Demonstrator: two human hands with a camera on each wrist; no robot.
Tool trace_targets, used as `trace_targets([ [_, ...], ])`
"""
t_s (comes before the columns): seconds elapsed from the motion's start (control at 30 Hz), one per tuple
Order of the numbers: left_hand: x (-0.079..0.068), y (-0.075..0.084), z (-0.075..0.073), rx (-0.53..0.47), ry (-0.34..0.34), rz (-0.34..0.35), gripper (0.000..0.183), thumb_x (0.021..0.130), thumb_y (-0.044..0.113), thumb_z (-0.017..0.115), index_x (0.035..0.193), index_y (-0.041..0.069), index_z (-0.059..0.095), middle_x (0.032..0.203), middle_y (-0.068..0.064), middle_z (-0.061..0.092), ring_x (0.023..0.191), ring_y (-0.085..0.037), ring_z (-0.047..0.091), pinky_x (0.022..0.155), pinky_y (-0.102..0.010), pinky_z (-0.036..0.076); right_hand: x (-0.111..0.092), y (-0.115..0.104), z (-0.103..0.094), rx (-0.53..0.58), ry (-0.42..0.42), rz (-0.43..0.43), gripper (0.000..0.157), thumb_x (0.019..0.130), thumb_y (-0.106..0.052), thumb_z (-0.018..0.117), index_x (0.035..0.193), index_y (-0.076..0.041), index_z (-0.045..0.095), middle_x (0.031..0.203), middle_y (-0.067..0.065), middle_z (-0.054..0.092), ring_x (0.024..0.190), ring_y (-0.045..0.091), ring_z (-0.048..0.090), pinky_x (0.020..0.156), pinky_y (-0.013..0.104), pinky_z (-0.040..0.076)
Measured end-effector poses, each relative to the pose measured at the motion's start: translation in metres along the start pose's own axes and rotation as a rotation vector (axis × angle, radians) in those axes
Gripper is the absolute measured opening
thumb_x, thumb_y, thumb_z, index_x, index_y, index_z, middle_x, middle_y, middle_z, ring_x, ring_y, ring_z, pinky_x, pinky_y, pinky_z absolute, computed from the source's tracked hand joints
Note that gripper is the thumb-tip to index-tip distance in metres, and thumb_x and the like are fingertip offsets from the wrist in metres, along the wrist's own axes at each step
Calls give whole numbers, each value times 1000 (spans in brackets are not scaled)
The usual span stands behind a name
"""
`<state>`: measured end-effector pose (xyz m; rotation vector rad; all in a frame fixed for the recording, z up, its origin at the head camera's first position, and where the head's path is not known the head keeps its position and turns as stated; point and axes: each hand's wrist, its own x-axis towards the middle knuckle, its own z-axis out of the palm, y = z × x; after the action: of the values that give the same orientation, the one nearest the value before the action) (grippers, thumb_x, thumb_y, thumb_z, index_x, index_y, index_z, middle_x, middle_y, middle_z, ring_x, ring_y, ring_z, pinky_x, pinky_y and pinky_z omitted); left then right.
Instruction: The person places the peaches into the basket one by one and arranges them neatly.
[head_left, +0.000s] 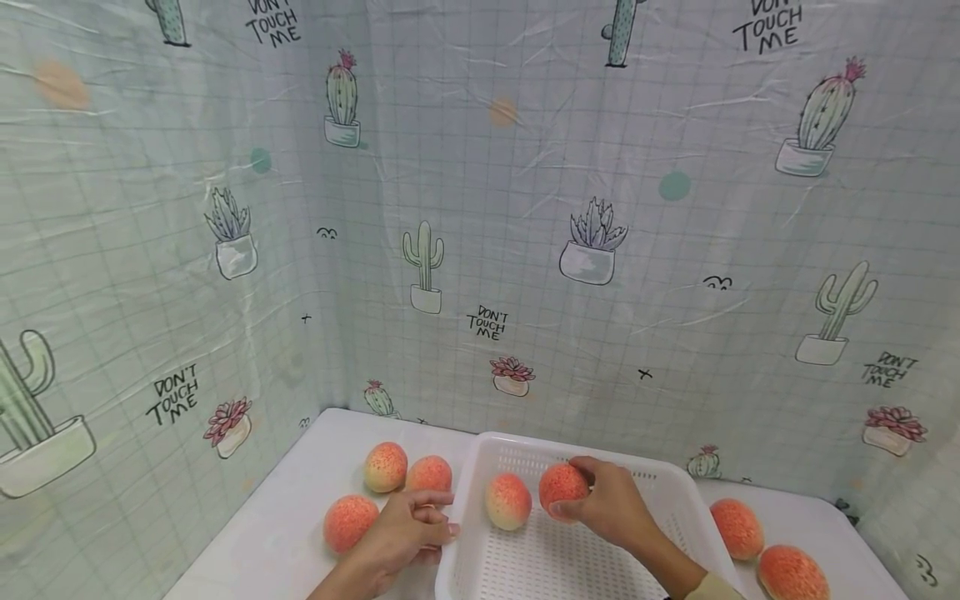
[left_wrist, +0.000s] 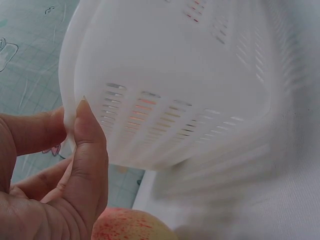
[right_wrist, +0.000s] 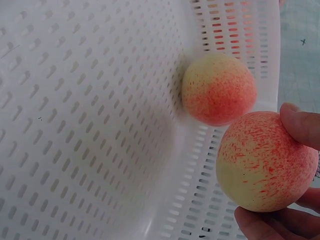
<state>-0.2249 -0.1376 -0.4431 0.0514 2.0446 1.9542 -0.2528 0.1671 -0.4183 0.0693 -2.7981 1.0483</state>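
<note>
Left hand (head_left: 405, 533) pinches the white plastic basket (head_left: 525, 567) by its left edge; right hand (head_left: 611, 504) grips a round red-yellow peach (head_left: 562, 493). Another peach (head_left: 507, 502) lies inside; five peaches (head_left: 351, 523) outside.

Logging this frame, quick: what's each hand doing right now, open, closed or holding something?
Left hand: closed, pinching the white basket by its rim.
Right hand: closed, holding a peach.

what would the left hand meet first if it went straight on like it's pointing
The white basket, whose rim the left hand pinches; beyond, perhaps the loose peach inside, though depth is unclear.
</note>
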Motion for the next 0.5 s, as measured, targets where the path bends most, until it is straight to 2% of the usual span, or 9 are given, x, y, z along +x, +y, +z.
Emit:
trace_targets([
  [0.5,0,0,1,12,19,1,58,85,1,80,138,-6,58,80,4,63,74,-10,63,62,-25,55,4,-1,2,-26,-32,17,74,65,-21,99,129,-1,69,112,10,76,94,19,70,79,40,62],
])
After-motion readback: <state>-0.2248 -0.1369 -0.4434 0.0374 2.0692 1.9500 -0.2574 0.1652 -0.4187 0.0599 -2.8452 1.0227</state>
